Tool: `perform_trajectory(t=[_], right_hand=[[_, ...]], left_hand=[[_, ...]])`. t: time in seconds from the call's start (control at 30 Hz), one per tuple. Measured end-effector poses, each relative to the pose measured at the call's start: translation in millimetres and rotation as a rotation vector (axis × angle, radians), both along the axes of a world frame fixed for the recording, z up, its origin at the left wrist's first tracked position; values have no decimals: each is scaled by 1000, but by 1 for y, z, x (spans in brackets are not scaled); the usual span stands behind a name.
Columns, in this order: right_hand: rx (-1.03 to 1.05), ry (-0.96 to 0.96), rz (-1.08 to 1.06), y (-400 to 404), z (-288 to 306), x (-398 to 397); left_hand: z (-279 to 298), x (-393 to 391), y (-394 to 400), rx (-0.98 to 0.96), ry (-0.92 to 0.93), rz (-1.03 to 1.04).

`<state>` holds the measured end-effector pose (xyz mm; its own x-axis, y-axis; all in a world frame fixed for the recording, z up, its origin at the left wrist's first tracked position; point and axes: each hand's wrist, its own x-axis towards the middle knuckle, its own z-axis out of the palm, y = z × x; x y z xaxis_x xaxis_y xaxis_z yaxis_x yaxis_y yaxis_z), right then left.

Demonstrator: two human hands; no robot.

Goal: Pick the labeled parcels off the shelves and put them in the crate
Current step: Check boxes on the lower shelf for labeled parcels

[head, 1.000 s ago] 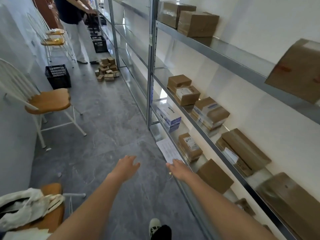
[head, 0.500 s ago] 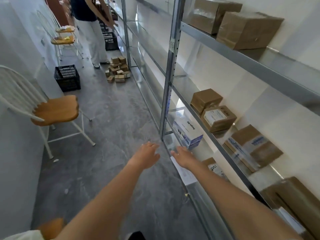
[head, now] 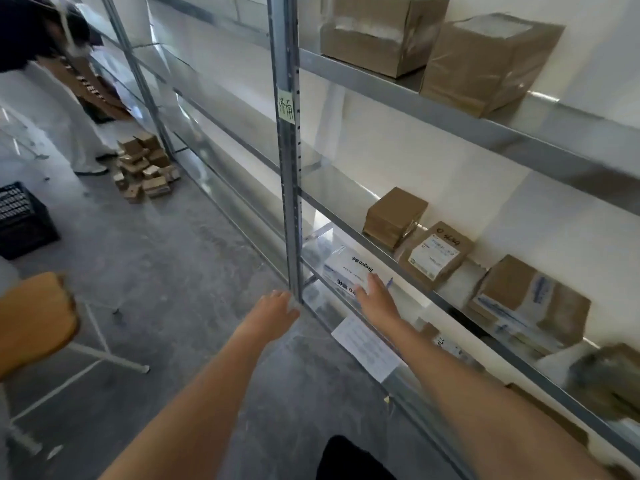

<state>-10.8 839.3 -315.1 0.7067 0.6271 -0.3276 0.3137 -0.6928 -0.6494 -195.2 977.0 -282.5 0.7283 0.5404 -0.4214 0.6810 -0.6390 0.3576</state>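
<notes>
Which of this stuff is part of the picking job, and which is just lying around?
Job: white box under the right hand; labeled parcel; black crate; left hand.
Lying about: chair; paper sheet; floor pile of boxes.

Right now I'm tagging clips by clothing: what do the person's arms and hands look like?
Both forearms are bare, with no sleeve in view. The left hand and the right hand wear no gloves; I see no watch, ring or wristband on either. Both arms look alike, slim and unmarked.
</notes>
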Motion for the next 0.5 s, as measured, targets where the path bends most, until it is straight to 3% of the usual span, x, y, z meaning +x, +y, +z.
perform_trajectory(t=[0.27, 0.5], right_hand=[[292, -123, -390, 65, 17, 77], [338, -107, -633, 97, 22, 133]], left_hand=[[-9, 123, 53, -226, -110, 39], [9, 230, 98, -293, -225, 28]])
